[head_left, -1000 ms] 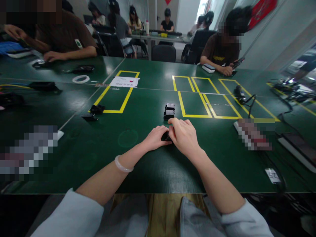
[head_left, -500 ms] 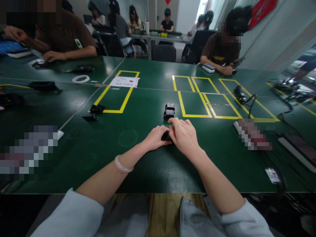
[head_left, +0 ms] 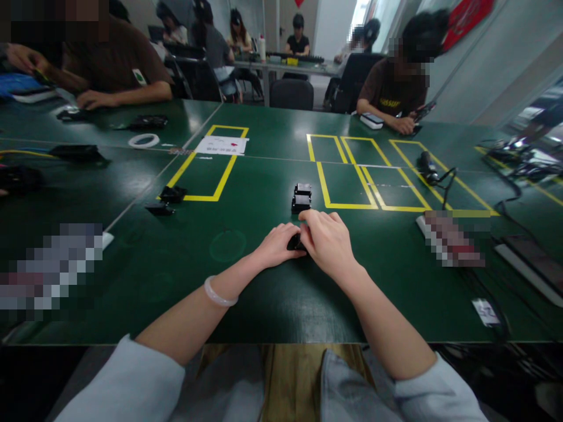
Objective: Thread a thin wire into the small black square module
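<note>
At twelve o'clock on the surface [head_left: 246, 293], my left hand [head_left: 277, 246] and right hand [head_left: 328, 240] clamp a small black part [head_left: 294, 242]; it looks light, rigid, best pinched by its edges

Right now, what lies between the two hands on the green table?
In the head view, a small black part lies between the left hand and the right hand; both hands touch it.

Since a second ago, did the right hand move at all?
No. The right hand sits in the same spot beside the left hand, just below the black blocks and the yellow tape.
</note>
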Motion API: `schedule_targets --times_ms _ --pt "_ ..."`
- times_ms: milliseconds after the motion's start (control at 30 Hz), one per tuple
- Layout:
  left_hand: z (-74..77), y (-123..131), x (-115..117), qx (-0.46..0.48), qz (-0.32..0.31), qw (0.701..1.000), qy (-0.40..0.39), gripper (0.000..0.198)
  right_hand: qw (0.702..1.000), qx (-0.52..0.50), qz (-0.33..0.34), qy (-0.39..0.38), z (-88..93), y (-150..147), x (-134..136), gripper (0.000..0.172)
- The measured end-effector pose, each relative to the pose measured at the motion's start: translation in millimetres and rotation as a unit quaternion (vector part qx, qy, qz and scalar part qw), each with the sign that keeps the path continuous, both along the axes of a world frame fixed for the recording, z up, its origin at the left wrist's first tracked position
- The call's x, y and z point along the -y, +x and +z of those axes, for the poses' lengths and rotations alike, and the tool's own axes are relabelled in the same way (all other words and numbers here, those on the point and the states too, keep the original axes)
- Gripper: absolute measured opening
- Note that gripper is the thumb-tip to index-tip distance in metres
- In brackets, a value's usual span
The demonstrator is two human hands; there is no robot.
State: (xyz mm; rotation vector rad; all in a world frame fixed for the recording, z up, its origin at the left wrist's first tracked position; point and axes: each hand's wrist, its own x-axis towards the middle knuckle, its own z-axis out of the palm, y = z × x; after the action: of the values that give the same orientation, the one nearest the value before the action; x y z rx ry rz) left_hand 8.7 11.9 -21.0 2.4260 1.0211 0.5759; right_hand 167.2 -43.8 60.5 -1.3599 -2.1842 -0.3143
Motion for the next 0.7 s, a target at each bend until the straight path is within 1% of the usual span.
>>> schedule_targets --times_ms 167,267,433,500,600,700 --pt "-1.2 -0.4 0.0 -0.004 0.0 1.0 0.001 0.037 1.0 0.014 -0.002 0.008 1.9 0.2 0.1 0.024" --pt "0.8 -0.5 0.3 0.001 -0.005 1.0 0.001 0.039 1.0 0.012 -0.005 0.009 0.8 -0.1 -0.4 0.021" --pt "3.4 -0.4 1.1 -0.003 -0.002 1.0 0.002 0.037 1.0 0.006 0.0 0.01 0.5 -0.3 0.5 0.015" --pt "3.2 -0.6 1.2 -0.005 0.0 1.0 0.001 0.036 1.0 0.012 0.0 0.011 2.0 -0.3 0.8 0.015" --pt "2.6 -1.0 1.1 -0.003 -0.001 1.0 -0.003 0.037 1.0 0.024 -0.003 0.016 3.1 -0.3 0.2 0.021" --pt "2.5 -1.1 0.8 0.004 -0.004 1.0 -0.002 0.039 1.0 0.021 -0.006 0.016 1.7 -0.7 -0.7 0.02"
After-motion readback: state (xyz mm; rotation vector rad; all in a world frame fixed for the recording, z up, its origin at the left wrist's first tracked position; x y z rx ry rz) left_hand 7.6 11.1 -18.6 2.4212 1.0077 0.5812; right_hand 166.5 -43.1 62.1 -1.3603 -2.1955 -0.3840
